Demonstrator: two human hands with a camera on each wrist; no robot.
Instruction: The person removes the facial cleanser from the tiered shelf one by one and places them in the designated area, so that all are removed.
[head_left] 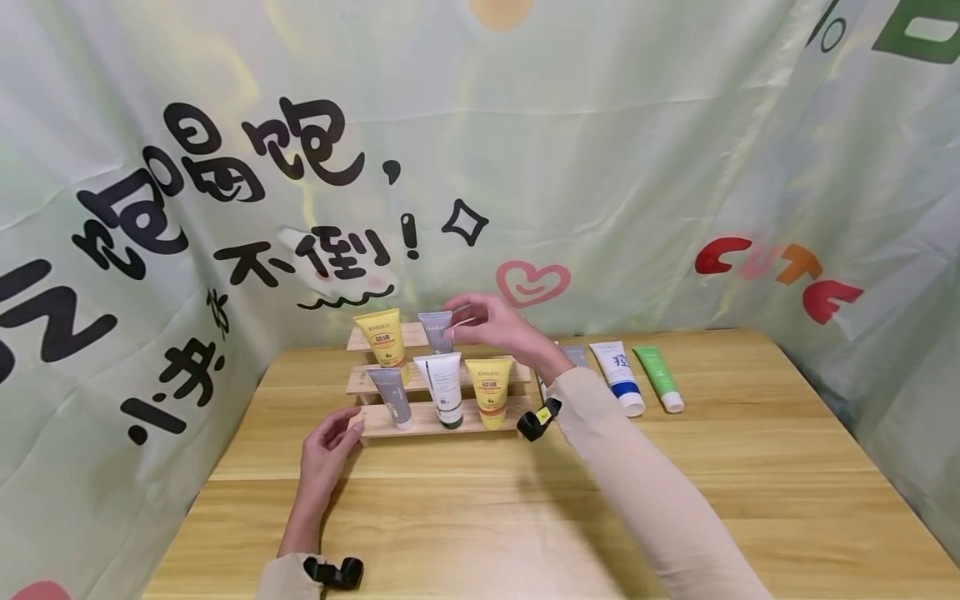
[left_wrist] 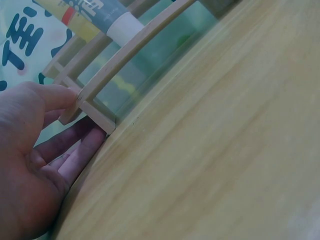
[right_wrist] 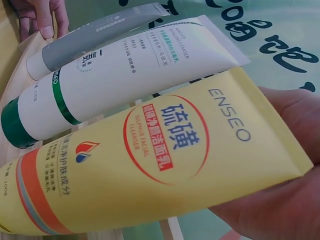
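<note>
My left hand [head_left: 327,448] grips the left end of a stepped wooden rack [head_left: 435,430]; in the left wrist view the thumb lies on top and fingers reach underneath. At the back of the rack, my right hand [head_left: 491,323] pinches the right edge of a small grey tube [head_left: 435,332]. A yellow cleanser tube [head_left: 384,340] stands to its left. On the lowest step stand another grey tube [head_left: 391,396], a white cleanser tube [head_left: 442,387] and a second yellow cleanser tube [right_wrist: 165,150]. In the right wrist view, this yellow tube hides the right fingertips.
Right of the rack, a white tube with a blue band [head_left: 619,375] and a green tube [head_left: 658,377] lie on the wooden table [head_left: 465,517]. The right forearm partly covers another grey tube [head_left: 575,355]. A printed curtain [head_left: 600,183] hangs behind the table.
</note>
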